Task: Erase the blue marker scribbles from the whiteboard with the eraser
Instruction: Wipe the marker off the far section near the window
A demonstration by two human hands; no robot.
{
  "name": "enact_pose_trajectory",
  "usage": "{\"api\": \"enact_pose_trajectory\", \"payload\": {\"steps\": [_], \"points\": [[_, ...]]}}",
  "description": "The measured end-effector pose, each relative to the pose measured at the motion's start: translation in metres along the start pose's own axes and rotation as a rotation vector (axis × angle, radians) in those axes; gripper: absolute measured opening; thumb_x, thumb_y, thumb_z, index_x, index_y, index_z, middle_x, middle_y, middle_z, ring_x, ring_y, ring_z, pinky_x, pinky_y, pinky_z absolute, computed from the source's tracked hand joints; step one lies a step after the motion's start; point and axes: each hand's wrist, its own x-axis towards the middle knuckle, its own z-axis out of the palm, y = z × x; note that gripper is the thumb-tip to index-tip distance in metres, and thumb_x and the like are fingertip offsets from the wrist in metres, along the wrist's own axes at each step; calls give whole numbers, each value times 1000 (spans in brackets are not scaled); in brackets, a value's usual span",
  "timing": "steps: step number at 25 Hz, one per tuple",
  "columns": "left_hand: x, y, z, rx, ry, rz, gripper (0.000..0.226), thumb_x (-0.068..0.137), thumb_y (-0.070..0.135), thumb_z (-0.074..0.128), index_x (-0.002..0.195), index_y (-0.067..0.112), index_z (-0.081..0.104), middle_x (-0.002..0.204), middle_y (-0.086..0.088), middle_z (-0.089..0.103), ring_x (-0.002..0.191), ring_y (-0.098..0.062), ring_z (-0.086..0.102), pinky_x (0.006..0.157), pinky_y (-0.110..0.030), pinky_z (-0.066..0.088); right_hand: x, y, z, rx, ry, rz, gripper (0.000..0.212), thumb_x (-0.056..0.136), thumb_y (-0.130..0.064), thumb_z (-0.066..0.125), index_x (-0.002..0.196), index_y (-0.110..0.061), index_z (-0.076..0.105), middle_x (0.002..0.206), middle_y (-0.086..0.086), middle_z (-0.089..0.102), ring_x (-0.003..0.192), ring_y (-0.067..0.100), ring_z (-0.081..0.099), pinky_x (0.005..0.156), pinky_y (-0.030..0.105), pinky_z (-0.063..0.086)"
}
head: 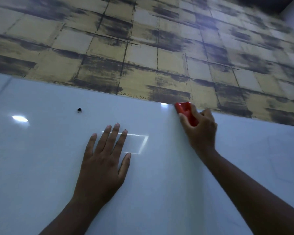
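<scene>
A glossy whiteboard [41, 167] fills the lower half of the head view, hung on a wall. My right hand [200, 131] grips a red eraser [185, 111] and presses it against the board's top edge. My left hand [102, 163] lies flat on the board, fingers spread, holding nothing. No clear blue scribbles show on the board; only very faint thin lines [271, 160] appear at the right.
A tan wall [143, 48] with dark brushed squares rises above the board. A small black screw head [79, 109] sits in the board's upper left. Bright reflections of lights [19, 118] lie on the board.
</scene>
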Motion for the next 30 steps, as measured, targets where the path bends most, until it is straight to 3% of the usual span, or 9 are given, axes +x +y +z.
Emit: {"api": "enact_pose_trajectory", "payload": {"steps": [4,9,11,14,17,22,27,30], "points": [[-1,1,-1,2,0,16,67,106,46,32,166,16,34,175,-8,26,162,-27,24,129,-57,22,8,61,-32,-85,119,271,64,97,-49,64,152,-18,51,103,10,53,98,35,59,97,50,47],[0,3,-5,17,-19,11,68,105,46,31,167,17,32,175,-8,25,162,-27,24,129,-56,20,3,58,-30,-100,119,339,63,99,-46,62,152,-16,51,110,14,55,103,34,57,96,44,44],[0,4,-4,25,-23,15,69,105,46,30,167,17,31,175,-8,25,161,-28,26,128,-57,21,-12,38,-22,-95,88,258,61,97,-47,61,149,-16,55,105,14,54,97,34,56,89,45,46],[0,10,-6,49,-4,-12,69,105,46,28,165,12,35,174,-12,27,160,-33,28,126,-61,20,-55,-2,-9,-62,11,-22,61,92,-47,59,145,-17,60,95,10,52,88,32,53,76,43,47],[8,49,-7,14,35,-76,71,103,48,34,163,10,36,172,-16,29,161,-35,25,124,-65,19,-81,-18,-9,-22,-78,-195,63,95,-50,58,149,-18,54,99,6,53,90,24,52,77,43,48],[5,96,13,5,-19,51,71,108,55,23,164,14,37,173,-11,28,161,-30,26,127,-62,22,-68,22,-26,-34,-125,-327,65,96,-53,57,153,-21,50,102,5,55,91,21,52,78,42,46],[2,97,19,13,14,41,68,106,48,33,165,14,37,174,-10,27,161,-30,27,127,-63,22,-27,110,-59,-83,58,16,64,93,-55,58,149,-23,55,93,6,51,83,24,51,83,48,47],[0,99,19,5,23,42,68,106,47,34,165,13,36,174,-11,26,161,-31,26,128,-62,20,-27,115,-60,-79,114,117,64,92,-53,59,147,-21,59,90,6,49,81,24,51,83,45,47]]}}
